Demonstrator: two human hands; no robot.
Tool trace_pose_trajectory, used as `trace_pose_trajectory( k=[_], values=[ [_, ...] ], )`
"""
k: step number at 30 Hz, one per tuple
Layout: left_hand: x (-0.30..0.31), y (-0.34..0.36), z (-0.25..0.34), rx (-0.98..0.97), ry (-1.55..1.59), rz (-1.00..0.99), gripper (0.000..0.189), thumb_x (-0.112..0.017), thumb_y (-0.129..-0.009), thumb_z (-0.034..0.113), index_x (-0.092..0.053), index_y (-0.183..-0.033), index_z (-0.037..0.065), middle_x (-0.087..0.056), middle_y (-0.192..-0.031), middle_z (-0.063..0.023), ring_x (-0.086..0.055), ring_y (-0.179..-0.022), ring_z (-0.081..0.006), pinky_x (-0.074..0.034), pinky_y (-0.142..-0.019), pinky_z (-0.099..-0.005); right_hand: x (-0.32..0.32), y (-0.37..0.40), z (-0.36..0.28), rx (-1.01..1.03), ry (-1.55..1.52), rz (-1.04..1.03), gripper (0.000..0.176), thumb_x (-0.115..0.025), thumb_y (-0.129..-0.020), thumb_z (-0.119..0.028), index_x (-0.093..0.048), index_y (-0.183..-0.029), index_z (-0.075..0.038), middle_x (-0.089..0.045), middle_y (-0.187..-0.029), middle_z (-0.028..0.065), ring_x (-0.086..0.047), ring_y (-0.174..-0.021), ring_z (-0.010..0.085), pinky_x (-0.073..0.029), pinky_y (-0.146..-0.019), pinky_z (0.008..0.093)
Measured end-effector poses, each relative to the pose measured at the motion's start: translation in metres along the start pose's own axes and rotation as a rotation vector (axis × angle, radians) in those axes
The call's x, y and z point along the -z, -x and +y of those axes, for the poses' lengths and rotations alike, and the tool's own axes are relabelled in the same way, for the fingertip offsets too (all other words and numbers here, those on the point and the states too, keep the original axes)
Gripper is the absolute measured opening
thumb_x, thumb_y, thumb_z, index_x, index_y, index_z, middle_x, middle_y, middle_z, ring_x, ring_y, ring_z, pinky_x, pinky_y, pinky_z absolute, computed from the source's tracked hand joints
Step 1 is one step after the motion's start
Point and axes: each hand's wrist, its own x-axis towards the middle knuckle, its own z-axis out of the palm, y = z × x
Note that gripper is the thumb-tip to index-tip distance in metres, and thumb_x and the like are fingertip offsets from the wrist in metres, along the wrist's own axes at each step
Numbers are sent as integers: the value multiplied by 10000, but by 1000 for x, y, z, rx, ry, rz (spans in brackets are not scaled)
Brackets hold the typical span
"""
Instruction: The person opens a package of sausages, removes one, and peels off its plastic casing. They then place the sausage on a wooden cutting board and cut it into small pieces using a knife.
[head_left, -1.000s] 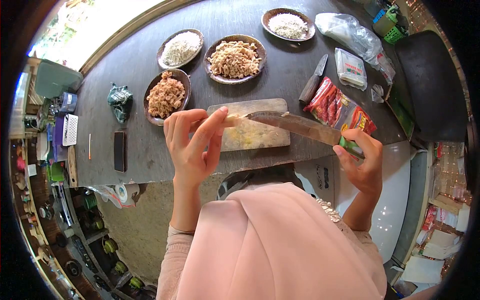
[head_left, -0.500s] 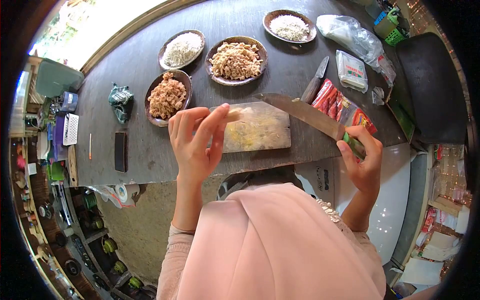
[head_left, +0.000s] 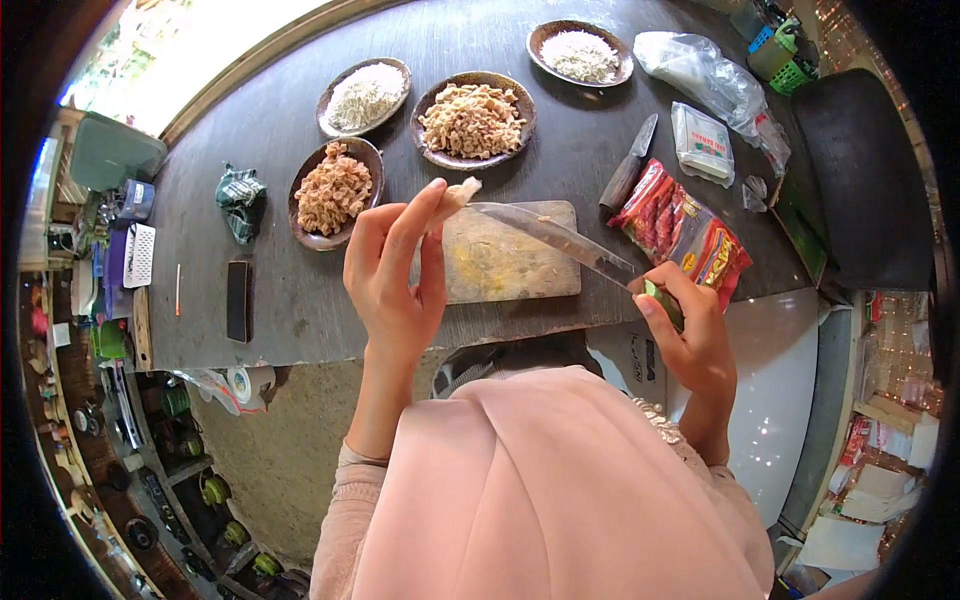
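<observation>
Pinched in the fingertips of my left hand (head_left: 392, 275) is a small, pale, whitish piece of food (head_left: 462, 193), raised over the far left corner of the cutting board (head_left: 515, 270). My right hand (head_left: 698, 325) is closed around the green handle of a large kitchen knife (head_left: 565, 240). Its blade points left across the board, and the tip end comes right up to the pale piece. Yellow stains mark the wooden board, which lies near the table's front edge.
Beyond the board stand plates of brown fried bits (head_left: 470, 120), reddish-brown bits (head_left: 335, 192) and white shreds (head_left: 365, 97). Another plate of white shreds (head_left: 580, 55) is farther back. A second knife (head_left: 630, 165), a red food packet (head_left: 685, 225) and a plastic bag (head_left: 700, 75) lie right; a phone (head_left: 239, 300) lies left.
The knife has swung left and its blade now meets the pale piece. My left hand has tipped the piece upward, off the board's surface. My right hand has moved left.
</observation>
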Motion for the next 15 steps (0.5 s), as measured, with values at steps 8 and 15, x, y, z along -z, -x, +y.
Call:
trace_pose_trajectory(
  k=[8,15],
  values=[
    [-3,1,5,90,43,-1,419,-689,-871,-70,-711,-1248,110,-692,-1052,-63,-638,-879,-174,-500,-660,-280,-3,-2,-3,17,72,63,209,-667,-957,-229,-601,-1006,-37,-652,-763,165,-670,-695,362,-484,-613,400],
    [-7,0,7,98,80,14,423,-691,-864,-75,-713,-1245,108,-687,-1038,-67,-633,-852,-159,-492,-647,-275,-12,-2,-7,37,93,122,200,-674,-958,-227,-601,-1002,-46,-654,-767,160,-674,-688,355,-487,-594,398]
  ],
)
